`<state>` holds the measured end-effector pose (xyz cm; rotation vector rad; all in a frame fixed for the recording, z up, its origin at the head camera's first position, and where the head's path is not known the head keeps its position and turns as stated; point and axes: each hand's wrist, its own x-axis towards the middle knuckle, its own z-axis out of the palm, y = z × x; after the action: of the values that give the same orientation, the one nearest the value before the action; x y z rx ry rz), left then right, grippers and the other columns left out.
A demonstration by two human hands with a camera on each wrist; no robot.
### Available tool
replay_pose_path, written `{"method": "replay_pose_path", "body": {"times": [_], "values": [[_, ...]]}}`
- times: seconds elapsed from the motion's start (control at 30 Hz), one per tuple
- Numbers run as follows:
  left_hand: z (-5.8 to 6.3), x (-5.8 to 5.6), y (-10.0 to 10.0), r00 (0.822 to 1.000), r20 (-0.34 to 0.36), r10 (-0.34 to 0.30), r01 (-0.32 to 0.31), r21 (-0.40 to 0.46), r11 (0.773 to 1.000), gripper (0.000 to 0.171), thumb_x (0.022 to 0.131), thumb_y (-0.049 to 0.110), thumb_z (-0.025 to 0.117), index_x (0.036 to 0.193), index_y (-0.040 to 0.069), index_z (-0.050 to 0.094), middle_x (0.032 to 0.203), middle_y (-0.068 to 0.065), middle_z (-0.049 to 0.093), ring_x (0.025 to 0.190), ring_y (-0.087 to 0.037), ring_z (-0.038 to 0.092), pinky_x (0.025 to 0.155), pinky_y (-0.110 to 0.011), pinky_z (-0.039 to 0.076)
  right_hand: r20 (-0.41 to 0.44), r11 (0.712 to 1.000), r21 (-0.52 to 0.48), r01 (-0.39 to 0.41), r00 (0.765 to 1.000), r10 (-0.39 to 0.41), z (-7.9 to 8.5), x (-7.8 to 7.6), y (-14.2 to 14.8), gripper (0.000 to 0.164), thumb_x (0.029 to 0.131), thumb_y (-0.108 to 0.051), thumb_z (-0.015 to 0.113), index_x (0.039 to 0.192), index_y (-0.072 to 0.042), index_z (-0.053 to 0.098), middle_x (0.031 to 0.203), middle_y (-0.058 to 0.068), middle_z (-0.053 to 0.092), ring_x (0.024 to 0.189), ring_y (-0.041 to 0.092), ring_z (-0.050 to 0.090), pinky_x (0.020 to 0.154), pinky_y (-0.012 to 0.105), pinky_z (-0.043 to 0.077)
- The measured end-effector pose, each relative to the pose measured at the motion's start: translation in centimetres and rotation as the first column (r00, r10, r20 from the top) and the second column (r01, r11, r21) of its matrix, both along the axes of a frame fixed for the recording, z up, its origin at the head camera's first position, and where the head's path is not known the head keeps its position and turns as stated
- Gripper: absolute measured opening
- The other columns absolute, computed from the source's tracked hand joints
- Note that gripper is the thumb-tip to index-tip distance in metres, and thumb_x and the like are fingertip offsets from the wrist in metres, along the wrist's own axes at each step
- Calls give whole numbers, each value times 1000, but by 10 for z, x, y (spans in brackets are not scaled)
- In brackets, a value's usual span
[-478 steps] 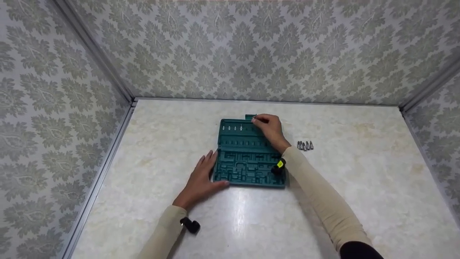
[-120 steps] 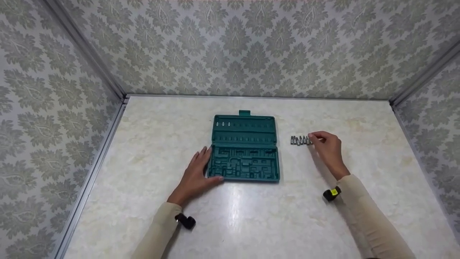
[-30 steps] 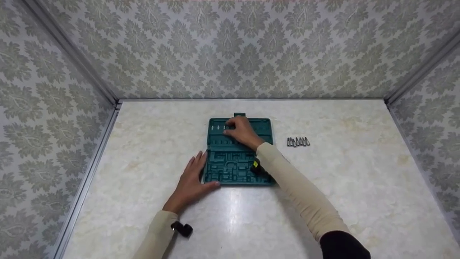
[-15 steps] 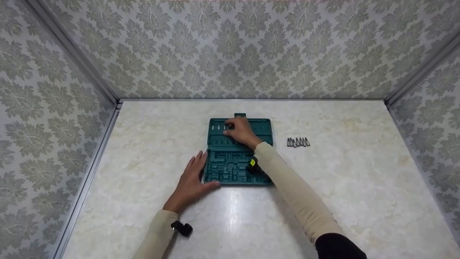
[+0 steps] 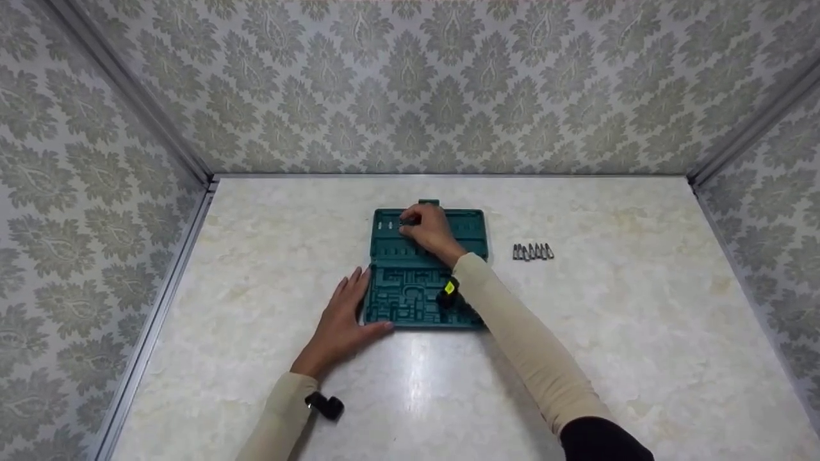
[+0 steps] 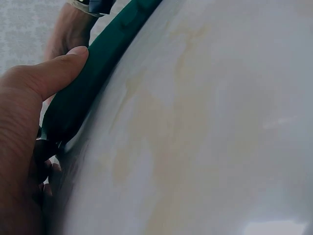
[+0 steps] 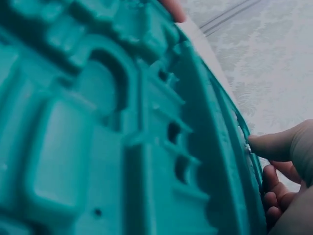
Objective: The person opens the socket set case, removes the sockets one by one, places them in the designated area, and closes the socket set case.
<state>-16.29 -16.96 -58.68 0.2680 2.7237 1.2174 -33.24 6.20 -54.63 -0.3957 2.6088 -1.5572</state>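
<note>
A green plastic tool case (image 5: 413,325) lies unfolded on the table, its lid half away from me. Two small silver metal bits (image 5: 390,225) stand out in the lid's upper row, on the left. Beside them my right hand (image 5: 430,225) pinches a third small bit between thumb and forefinger; the fingers mostly hide it. The right wrist view shows the thumb (image 7: 269,146) at a tiny metal piece by the lid's rim. My left hand (image 5: 339,323) braces the near left corner, fingers along the side and thumb (image 6: 63,71) on the front edge.
A row of several loose metal bits (image 5: 532,251) lies on the pale marbled table (image 5: 608,288), right of the case. The lid's latch tab (image 5: 428,202) sticks out at the back. Patterned walls (image 5: 410,89) enclose the table's back and sides.
Four seconds ago my right hand was at the loose bits; it has since moved left to the lid. Over the last second its fingertips shift slightly at the third bit. My left hand stays put.
</note>
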Motion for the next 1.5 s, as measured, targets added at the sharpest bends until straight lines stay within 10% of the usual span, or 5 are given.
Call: {"method": "replay_pose_path", "body": {"times": [0.2,0.53,1.5], "values": [[-2,-1,2,1000,-17,-16,16,-5,1000,119,86,71,82,178,33,17,185,0,15,170,-35,7,133,-66,18,-93,997,64,50,995,-44,-3,4,-1,16,104,-6,76,118,1,81,119,18,78,112,33,72,102,49,58],[-2,-3,4,999,-29,-15,15,1,1000,117,87,71,82,178,35,17,185,2,14,171,-35,7,132,-67,17,120,933,-319,166,984,-133,7,-4,22,20,106,-10,75,121,2,79,119,11,76,104,20,67,92,34,56],[1,1,-1,1000,-21,-5,6,3,1000,117,87,67,84,178,33,18,185,1,14,171,-35,7,133,-66,16,90,981,-180,71,994,-56,20,39,127,31,107,-14,74,131,6,74,126,13,73,109,23,64,92,26,54]]}}
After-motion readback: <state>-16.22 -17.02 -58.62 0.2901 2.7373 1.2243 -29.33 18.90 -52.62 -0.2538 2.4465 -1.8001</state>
